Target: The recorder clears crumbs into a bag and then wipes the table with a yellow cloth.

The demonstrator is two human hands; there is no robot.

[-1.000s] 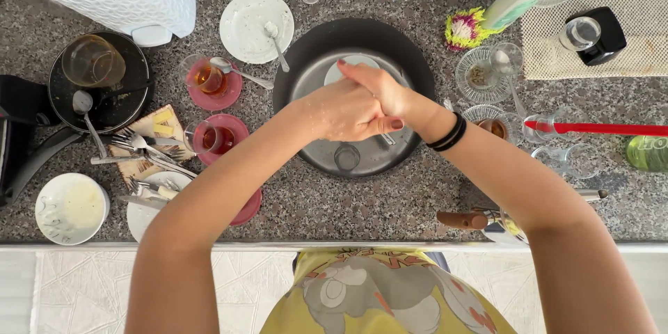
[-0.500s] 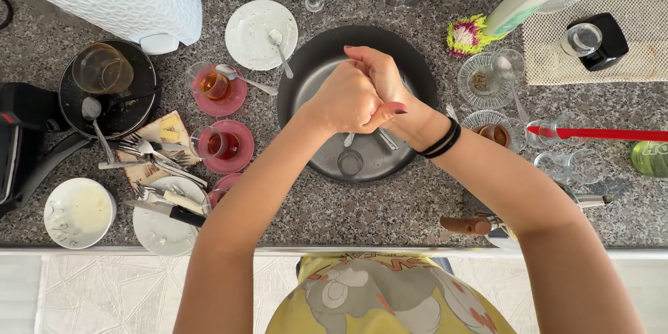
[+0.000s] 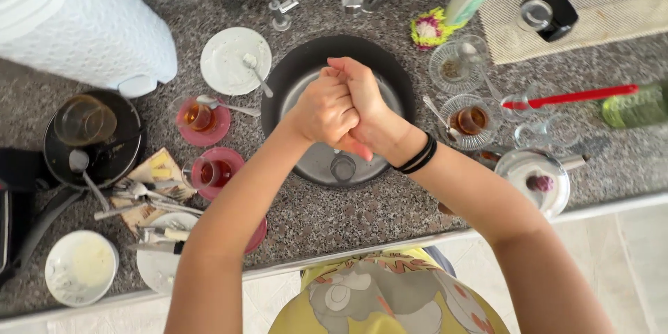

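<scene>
The left hand (image 3: pixel 325 108) and right hand (image 3: pixel 365 101) are pressed together over the middle of the round dark sink (image 3: pixel 292 69), fingers curled around one another; whether anything lies between the palms cannot be told. The right wrist carries black bands (image 3: pixel 417 156). Below the hands sits the drain (image 3: pixel 343 165) in the grey basin floor.

Just left of the sink stand two tea glasses on red saucers (image 3: pixel 202 120) (one with a spoon laid across it), and farther off a white plate (image 3: pixel 233 61) with a spoon. To the right are clear glass saucers (image 3: pixel 459 62) and a red-handled utensil (image 3: pixel 574 96). At the far left, a black pan (image 3: pixel 94 139), a heap of forks (image 3: pixel 142 191) and a white bowl (image 3: pixel 80 268) rest on the speckled granite counter (image 3: pixel 334 216).
</scene>
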